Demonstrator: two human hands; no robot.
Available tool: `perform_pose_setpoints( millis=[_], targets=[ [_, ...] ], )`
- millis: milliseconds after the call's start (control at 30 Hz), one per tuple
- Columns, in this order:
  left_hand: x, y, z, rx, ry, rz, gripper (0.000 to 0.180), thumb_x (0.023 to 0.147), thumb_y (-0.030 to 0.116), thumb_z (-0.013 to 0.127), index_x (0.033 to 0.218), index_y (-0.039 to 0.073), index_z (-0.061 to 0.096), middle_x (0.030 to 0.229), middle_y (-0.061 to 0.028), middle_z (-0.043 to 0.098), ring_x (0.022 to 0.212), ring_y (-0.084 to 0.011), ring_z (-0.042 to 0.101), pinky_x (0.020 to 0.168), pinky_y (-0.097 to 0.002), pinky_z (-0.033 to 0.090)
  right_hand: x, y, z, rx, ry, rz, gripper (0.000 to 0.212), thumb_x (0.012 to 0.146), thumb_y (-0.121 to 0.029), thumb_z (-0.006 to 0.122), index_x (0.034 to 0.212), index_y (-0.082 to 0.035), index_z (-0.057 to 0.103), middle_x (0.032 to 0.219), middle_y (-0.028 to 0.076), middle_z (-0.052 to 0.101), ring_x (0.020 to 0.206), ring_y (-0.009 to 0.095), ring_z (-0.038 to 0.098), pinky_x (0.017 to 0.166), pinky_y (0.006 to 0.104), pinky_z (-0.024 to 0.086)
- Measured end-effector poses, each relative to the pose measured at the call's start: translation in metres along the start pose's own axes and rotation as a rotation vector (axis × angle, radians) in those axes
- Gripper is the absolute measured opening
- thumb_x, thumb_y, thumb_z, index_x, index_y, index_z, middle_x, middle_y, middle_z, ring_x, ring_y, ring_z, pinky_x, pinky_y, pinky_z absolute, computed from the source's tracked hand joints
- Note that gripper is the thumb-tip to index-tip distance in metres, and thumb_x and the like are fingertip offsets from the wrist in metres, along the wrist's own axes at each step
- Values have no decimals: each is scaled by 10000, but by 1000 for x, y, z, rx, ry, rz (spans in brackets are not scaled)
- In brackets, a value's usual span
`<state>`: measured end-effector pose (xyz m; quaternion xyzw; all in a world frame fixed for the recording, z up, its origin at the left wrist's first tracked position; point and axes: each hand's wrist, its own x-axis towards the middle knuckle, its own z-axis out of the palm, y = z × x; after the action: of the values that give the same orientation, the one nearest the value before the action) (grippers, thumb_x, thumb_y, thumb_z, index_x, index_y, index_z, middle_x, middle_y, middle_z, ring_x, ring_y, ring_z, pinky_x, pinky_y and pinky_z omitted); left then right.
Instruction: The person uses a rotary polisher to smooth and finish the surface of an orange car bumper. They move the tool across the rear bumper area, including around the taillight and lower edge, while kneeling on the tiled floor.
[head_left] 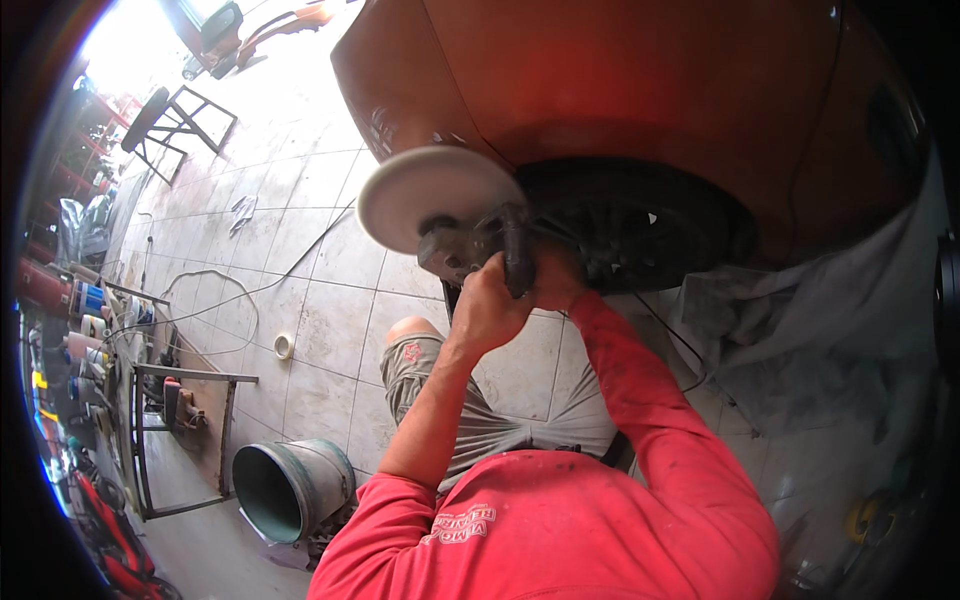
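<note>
Both hands hold a power polisher (453,252) with a wide white round pad (430,190), close to the front corner of an orange-red car (590,80). My left hand (488,308) is closed round the dark handle that sticks up from the tool. Just right of it, my right hand (556,278) is closed on the tool's rear part, its fingers partly hidden in shadow. The pad's edge overlaps the lower bumper in the picture; whether it touches the paint I cannot tell. Behind my hands is the car's dark wheel (640,225).
A dark cord (672,335) hangs right of my right forearm; grey sheeting (790,330) drapes beside the wheel. On the tiled floor at left lie a tape roll (284,346) and a rag (243,213). A bucket (295,488), a metal-framed stand (190,378) and a stool (175,125) stand there.
</note>
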<state>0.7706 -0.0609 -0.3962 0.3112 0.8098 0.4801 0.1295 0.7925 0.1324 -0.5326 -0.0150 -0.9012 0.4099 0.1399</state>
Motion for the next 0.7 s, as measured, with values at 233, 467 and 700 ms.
perform_pose_setpoints(
  millis=[233, 467, 700],
  targets=[
    [12, -37, -22, -64, 5, -102, 327, 869, 176, 791, 1102, -37, 705, 943, -270, 766, 949, -393, 795, 855, -470, 593, -1, -24, 7, 138, -183, 16, 668, 729, -333, 959, 1287, -89, 686, 1150, 124, 736, 1060, 274, 713, 961, 438, 560],
    [9, -12, -21, -86, -67, -98, 399, 849, 142, 845, 1180, -29, 704, 931, -168, 772, 893, -258, 752, 863, -406, 583, 21, -24, -16, 203, -286, 47, 699, 674, -364, 1006, 1238, -77, 709, 1154, 161, 769, 1084, 342, 752, 969, 461, 576],
    [22, -108, -39, -208, -28, -171, 321, 835, 132, 776, 1098, -37, 703, 898, -191, 762, 870, -310, 770, 836, -426, 591, 36, -10, 40, 60, -327, 152, 760, 626, -448, 1020, 1228, -76, 740, 1139, 179, 793, 1099, 356, 767, 973, 455, 587]
  ],
)
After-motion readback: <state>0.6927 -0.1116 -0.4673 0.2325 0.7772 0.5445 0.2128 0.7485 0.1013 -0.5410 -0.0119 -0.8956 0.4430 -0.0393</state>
